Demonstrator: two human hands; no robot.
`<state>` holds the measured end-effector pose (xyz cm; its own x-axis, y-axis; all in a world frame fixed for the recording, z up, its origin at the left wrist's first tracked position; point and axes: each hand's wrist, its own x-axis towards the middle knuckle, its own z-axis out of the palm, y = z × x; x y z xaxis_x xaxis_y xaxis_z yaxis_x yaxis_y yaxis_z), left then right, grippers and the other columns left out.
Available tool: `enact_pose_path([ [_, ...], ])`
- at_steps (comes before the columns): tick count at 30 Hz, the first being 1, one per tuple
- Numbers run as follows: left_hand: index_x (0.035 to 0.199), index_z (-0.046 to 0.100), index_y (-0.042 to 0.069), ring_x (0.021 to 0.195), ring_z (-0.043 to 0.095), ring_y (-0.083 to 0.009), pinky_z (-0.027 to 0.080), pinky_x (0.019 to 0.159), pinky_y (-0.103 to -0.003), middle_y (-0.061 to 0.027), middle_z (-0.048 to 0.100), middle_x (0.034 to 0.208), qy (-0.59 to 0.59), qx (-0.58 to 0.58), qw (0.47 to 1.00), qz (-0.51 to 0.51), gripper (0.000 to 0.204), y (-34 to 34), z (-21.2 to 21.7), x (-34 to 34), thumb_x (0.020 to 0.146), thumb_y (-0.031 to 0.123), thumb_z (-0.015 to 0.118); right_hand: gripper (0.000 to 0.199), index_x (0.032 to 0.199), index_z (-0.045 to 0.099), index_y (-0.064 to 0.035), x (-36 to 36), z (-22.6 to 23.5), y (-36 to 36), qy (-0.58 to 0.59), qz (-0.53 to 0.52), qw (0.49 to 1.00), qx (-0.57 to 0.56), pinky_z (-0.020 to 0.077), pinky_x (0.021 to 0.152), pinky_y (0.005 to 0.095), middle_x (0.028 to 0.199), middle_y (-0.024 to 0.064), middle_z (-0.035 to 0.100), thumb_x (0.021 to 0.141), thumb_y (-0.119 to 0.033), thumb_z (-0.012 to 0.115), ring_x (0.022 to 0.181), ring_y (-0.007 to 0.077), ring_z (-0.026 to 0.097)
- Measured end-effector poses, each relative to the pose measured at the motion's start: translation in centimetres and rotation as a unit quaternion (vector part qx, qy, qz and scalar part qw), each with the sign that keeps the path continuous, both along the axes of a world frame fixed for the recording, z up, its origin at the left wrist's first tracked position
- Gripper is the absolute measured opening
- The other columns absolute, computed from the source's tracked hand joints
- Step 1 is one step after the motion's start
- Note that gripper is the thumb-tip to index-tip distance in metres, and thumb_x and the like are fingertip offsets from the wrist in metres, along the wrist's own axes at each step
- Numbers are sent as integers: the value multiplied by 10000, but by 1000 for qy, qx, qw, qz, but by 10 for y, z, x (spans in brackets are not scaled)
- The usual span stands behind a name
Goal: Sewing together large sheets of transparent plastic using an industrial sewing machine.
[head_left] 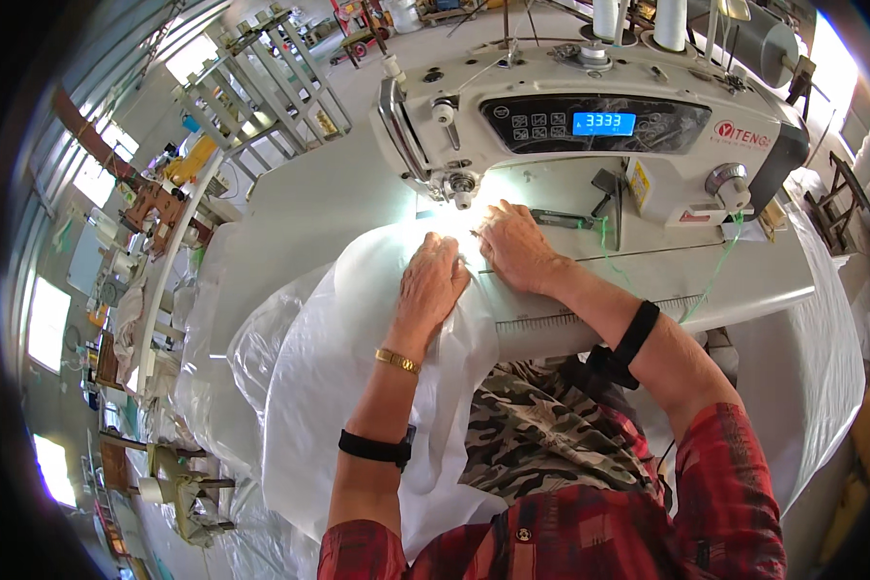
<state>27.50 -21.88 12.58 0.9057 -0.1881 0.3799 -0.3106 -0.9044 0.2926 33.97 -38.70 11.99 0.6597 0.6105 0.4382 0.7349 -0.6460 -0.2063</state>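
Note:
A white sewing machine (590, 116) with a lit blue display stands across the table in front of me. White sheer fabric (348, 338) spreads over the table's left part and hangs down toward my lap. My left hand (431, 280) is closed on the fabric just below the needle area, its fingertips pinched together. Close by on the right, my right hand (517, 246) has its fingers bent down at the fabric's edge beside the needle. Bright lamp glare washes out the needle, the presser foot and the fingertips, so what the right fingers grip is hard to see.
Thread cones (669, 24) stand behind the machine. A dark pair of tweezers or snips (561, 219) lies right of my right hand, near green thread (710, 280). A ruler strip (551, 319) runs along the table's front edge. A metal frame rack (261, 92) stands far left.

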Motion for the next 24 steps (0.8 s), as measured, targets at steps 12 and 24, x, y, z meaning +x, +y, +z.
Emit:
enact_pose_path([
  [12,972,556,5,918,570,-380,486,785,-465,-206,573,930,-29,17,999,-19,173,5,-8,20,846,124,562,528,1156,639,58,22,9,6,248,-36,890,380,503,873,380,1019,275,676,852,-368,708,952,342,671],
  [24,1009,521,14,946,560,-367,477,798,-458,-184,548,962,5,-20,1000,-12,169,-6,6,-18,854,81,532,558,1209,622,42,25,8,2,307,-9,861,406,490,907,367,1016,278,684,851,-377,704,993,331,665],
])
